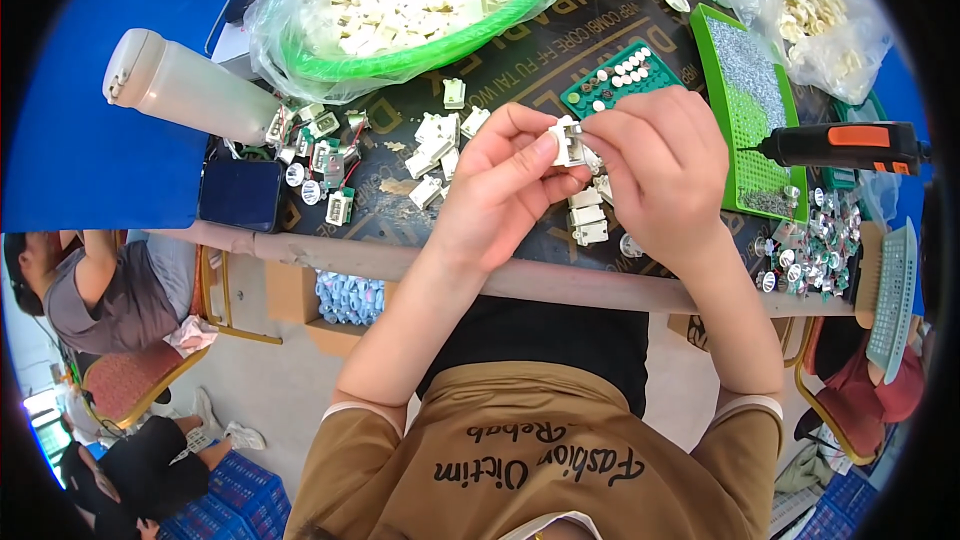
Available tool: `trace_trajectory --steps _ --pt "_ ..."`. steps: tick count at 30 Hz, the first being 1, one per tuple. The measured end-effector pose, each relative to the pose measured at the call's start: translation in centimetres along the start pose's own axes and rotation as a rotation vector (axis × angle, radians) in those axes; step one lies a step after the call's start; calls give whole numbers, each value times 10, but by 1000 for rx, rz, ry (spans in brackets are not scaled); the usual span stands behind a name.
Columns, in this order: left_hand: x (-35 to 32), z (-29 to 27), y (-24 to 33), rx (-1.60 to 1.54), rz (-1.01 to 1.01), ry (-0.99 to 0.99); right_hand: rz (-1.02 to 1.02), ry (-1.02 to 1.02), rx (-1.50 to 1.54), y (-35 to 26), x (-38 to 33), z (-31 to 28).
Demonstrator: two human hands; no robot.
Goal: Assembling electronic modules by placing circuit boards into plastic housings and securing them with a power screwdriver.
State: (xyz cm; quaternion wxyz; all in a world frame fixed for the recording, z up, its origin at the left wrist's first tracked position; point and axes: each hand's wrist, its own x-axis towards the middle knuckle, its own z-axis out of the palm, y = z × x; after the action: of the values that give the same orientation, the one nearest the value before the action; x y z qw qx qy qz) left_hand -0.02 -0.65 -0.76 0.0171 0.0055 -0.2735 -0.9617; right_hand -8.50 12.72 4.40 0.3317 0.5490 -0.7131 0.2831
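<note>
A small white plastic housing (568,140) is pinched between the fingers of the left hand (500,185) and right hand (665,165), apparently mid-assembly; steady alignment between the fingertips seems needed next.

Matt white plastic part (568,140), glossy clear plastic bags (300,30), glossy phone (240,193)

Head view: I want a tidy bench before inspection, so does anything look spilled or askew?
Yes. The white bottle lies on its side, and small white plastic parts lie scattered loose below the green basin.
</note>
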Motion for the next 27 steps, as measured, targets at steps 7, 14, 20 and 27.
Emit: trace_trajectory --steps 7,14,20,27 --pt "-1 0 -1 36 50 -4 -55 -20 34 -6 -12 4" --pt "-2 2 1 45 47 19 481 -218 201 44 -11 -7" --pt "-2 0 3 45 -13 40 477 -465 145 58 -23 20" --pt "-1 1 1 57 -52 30 356 -438 139 57 -25 23"
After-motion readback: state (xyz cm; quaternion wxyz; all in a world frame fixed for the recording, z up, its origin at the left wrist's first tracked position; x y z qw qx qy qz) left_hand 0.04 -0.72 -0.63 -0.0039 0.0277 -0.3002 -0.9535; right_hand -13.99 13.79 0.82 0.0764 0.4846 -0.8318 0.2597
